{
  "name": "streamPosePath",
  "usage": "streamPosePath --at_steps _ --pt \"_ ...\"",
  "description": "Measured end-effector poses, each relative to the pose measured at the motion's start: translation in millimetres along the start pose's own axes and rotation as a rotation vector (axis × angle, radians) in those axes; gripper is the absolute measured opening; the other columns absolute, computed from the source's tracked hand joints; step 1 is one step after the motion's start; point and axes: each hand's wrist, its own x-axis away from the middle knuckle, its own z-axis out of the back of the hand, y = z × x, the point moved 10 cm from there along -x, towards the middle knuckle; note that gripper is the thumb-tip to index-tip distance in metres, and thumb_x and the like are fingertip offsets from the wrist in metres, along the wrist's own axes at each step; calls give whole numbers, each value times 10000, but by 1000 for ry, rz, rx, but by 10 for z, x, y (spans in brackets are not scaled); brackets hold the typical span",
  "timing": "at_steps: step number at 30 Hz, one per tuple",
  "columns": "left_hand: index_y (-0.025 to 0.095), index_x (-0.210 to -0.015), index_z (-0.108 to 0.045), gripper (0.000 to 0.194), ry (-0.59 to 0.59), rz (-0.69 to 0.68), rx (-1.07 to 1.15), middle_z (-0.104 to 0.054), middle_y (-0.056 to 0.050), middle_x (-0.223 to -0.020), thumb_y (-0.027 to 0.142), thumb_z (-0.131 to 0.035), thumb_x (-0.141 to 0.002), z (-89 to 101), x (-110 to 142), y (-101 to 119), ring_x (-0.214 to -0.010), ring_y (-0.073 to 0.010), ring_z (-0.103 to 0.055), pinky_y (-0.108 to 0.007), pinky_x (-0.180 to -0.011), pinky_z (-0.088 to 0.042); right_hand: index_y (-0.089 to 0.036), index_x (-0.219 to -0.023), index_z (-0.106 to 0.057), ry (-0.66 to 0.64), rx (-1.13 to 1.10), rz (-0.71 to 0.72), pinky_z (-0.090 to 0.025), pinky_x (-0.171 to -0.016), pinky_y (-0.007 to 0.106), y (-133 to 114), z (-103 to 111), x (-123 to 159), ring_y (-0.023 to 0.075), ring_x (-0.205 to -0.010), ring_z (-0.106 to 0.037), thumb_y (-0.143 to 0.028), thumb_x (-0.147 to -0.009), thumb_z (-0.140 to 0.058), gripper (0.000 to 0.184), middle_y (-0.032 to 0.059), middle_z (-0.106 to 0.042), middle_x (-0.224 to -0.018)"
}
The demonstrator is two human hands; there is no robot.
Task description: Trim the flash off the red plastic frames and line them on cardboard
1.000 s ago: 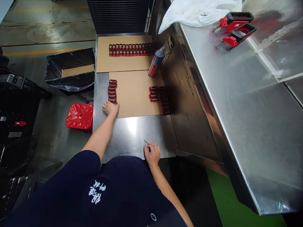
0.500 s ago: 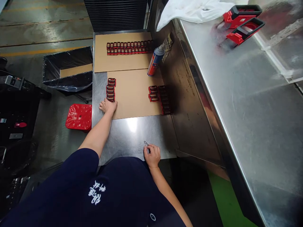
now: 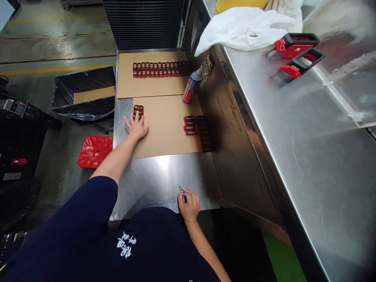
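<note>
My left hand (image 3: 136, 127) lies over the left column of red-and-black rectangular frames (image 3: 138, 108), fingers spread and pointing away from me. Its fingertips cover the column's lower part; whether they press on the frames I cannot tell. These frames rest on the near cardboard sheet (image 3: 167, 125). Close to my body, my right hand (image 3: 190, 205) is closed around a small, slim metal tool (image 3: 181, 189), whose tip pokes out past the thumb and finger. The tool's exact kind is too small to make out.
Two rows of frames (image 3: 160, 69) lie on the far cardboard. More frames (image 3: 190, 125) sit by the metal side wall, near a spray can (image 3: 192, 87). A raised steel counter (image 3: 282, 117) holds a white cloth (image 3: 243, 29). Left are a black-lined bin (image 3: 84, 111) and red stool (image 3: 95, 152).
My left hand has slid forward along the left column, its fingers now spread over the frames instead of at the near end. My right hand keeps the metal tool. The view has tilted slightly.
</note>
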Motion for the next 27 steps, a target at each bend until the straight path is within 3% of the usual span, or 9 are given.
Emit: streamPosePath --at_steps 3,8,27 --pt "267 -1526 -435 718 -104 -111 -62 -63 -47 -1725 581 -460 -881 -94 -363 116 -1543 -486 35 -734 -1156 149 -195 -808 -617 9 12 1 -445 -765 312 -11 4 -9 213 -883 -571 -308 -1012 -592 234 65 -657 -937" --pt "271 -1531 -440 757 -200 -25 -76 -47 -45 -1727 647 -414 -874 -250 -693 90 -1518 -547 95 -786 -1109 159 -199 -810 -609 8 33 -7 -443 -752 311 -8 -11 -9 217 -884 -571 -304 -1012 -589 229 60 -653 -936" --pt "214 -1605 -287 815 -147 274 -8 -105 -63 -1719 581 -420 -890 -271 -846 -86 -1531 -528 34 -820 -1110 102 -204 -811 -580 -13 65 -19 -460 -748 329 -16 -29 -8 229 -879 -586 -290 -1014 -571 221 75 -643 -935"
